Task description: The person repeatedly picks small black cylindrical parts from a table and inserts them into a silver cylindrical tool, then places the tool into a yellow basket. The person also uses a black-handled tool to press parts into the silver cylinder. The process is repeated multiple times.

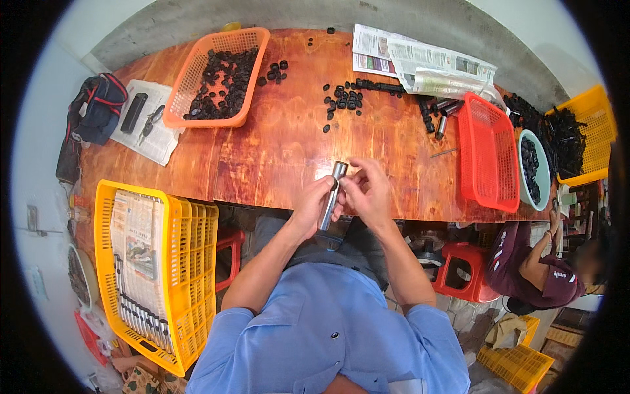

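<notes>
A shiny metal tube [328, 213] with a dark band around its upper part slants in front of me, at the table's near edge. My left hand [312, 205] is closed around the tube from its left side, the thumb near the dark band. On the other side my right hand [369, 196] has its thumb and fingertips pinched at the band; whether a small part sits between them is hidden. Beyond both hands several small black caps [345, 97] lie loose on the wooden table [282, 148].
An orange basket [248, 98] of black caps stands far left, a red basket [485, 154] right, beside a pale bowl [535, 197] of black parts. Left of me a yellow crate [190, 262] holds tubes on newspaper. Newspapers [446, 59] lie at the back. Another person [518, 262] sits right.
</notes>
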{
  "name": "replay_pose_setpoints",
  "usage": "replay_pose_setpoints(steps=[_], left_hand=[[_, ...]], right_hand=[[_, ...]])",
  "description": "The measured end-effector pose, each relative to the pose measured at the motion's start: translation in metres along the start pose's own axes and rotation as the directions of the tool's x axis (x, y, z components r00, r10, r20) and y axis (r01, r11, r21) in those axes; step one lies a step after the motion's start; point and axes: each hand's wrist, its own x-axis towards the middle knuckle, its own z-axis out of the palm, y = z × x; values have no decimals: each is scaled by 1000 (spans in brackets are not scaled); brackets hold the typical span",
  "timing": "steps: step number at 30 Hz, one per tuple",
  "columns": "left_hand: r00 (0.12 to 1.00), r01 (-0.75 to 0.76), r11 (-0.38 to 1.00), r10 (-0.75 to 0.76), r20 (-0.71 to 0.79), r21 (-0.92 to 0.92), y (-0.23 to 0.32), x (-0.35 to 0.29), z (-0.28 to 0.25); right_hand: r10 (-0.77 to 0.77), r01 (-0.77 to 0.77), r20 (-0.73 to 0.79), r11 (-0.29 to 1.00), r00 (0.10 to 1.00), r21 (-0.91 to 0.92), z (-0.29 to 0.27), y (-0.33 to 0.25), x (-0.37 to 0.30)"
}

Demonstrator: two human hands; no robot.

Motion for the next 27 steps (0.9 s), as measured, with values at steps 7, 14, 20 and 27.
replay_pose_setpoints(steps=[7, 14, 20, 27], left_hand=[[988, 154, 987, -154, -3, 38, -6, -11, 13], [987, 153, 985, -156, 30, 84, -4, -16, 18], [997, 72, 961, -80, 19, 266, -12, -18, 13], [990, -112, 926, 71, 126, 362, -12, -16, 16]], right_hand=[[404, -461, 224, 799, 887, 385, -9, -2, -3], [425, -500, 264, 747, 866, 438, -9, -4, -7], [417, -507, 292, 756, 861, 414, -11, -4, -9], [297, -385, 246, 739, 923, 552, -19, -1, -9]])
